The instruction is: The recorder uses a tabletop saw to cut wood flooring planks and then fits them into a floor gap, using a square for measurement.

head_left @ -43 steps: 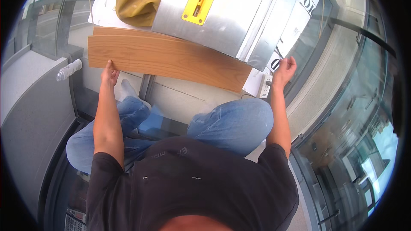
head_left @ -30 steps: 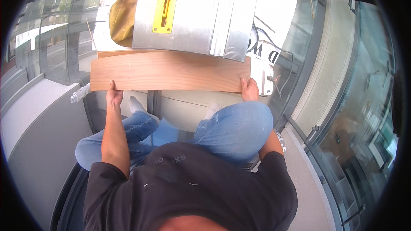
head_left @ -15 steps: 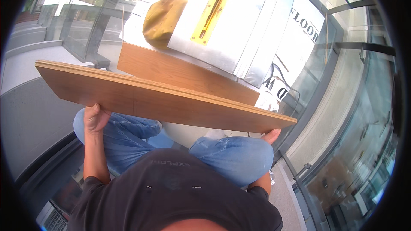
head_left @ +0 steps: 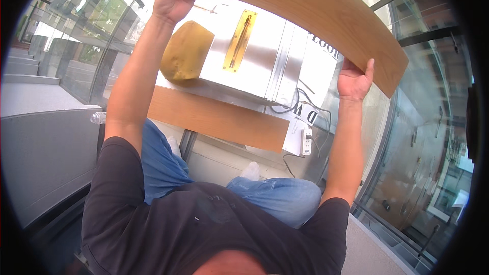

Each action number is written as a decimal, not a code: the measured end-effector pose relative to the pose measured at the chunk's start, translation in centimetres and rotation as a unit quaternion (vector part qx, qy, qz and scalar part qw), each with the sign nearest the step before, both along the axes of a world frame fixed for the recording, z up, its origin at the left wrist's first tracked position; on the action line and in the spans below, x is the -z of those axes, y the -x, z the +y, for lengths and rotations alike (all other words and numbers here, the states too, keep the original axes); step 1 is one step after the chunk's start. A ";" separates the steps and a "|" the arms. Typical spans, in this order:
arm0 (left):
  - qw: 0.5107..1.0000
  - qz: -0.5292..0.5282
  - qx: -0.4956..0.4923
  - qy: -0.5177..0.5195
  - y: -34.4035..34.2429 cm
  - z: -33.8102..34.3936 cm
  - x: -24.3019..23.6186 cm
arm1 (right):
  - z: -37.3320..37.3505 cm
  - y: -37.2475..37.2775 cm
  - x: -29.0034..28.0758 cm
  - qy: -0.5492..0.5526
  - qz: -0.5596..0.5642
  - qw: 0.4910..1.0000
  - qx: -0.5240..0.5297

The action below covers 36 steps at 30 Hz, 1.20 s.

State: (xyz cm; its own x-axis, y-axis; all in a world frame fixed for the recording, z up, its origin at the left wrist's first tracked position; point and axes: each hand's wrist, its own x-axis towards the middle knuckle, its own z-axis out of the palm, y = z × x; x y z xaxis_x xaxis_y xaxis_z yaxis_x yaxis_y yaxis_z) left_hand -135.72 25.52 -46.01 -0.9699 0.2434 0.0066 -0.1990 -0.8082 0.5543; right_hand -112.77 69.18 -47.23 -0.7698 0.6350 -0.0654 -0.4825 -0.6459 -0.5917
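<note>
A long brown wooden plank [head_left: 285, 0] is held up at the far side, its broad face toward me. Near its left end, my left hand [head_left: 174, 4] is closed on the lower edge, thumb on the face. My right hand [head_left: 355, 80] grips the same edge near the right end, with its thumb in front and the fingers partly hidden behind the plank. Below the plank sits a silver metal saw table [head_left: 267, 53] with a slotted yellow insert plate [head_left: 240, 40]. A rounded, yellowish-brown piece [head_left: 187, 53] rests at the saw table's left side.
A second wooden plank [head_left: 219, 117] lies along the near side of the saw table. At the right are a white power strip [head_left: 306, 141] and dark cables [head_left: 317, 108]. A clear bottle [head_left: 98, 117] shows at the left. Glass panels [head_left: 109, 46] stand along the left.
Both hands have lifted the plank from over my lap, upward and away to beyond the saw table. Its broad face now shows, and the second plank is in fuller view.
</note>
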 end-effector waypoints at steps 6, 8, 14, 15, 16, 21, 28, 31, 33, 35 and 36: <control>0.975 -0.142 0.011 0.169 4.1 3.7 9.3 | 2.0 7.0 5.6 0.029 -0.172 0.983 0.055; 0.968 -0.163 0.027 0.189 4.4 5.4 10.6 | 2.8 7.7 7.3 0.037 -0.181 0.980 0.072; 0.964 -0.210 0.018 0.163 5.0 6.6 15.1 | 3.0 9.1 12.5 0.066 -0.202 0.971 0.113; 0.963 -0.214 0.023 0.164 4.9 7.0 15.2 | 3.0 9.3 13.3 0.070 -0.189 0.973 0.114; 0.969 -0.214 0.003 0.124 4.8 7.4 15.4 | 3.1 9.3 13.9 0.074 -0.175 0.975 0.116; 0.969 -0.217 -0.039 0.111 3.8 6.6 15.4 | -2.0 9.9 14.4 0.064 -0.215 0.974 0.042; 0.965 -0.169 0.033 0.200 3.3 5.9 14.6 | -3.8 10.6 14.0 -0.089 -0.311 0.945 0.036; 0.966 -0.183 0.023 0.182 3.1 5.8 14.6 | -3.9 10.3 14.3 -0.094 -0.313 0.944 0.052; 0.963 -0.174 0.024 0.204 3.3 5.7 14.5 | -3.9 10.3 14.0 -0.075 -0.314 0.946 0.035; 0.963 -0.172 0.023 0.206 3.1 5.5 14.5 | -4.5 10.1 13.9 -0.079 -0.313 0.946 0.040; 0.964 -0.168 0.024 0.204 2.9 5.5 14.5 | -4.4 10.1 14.0 -0.083 -0.314 0.944 0.049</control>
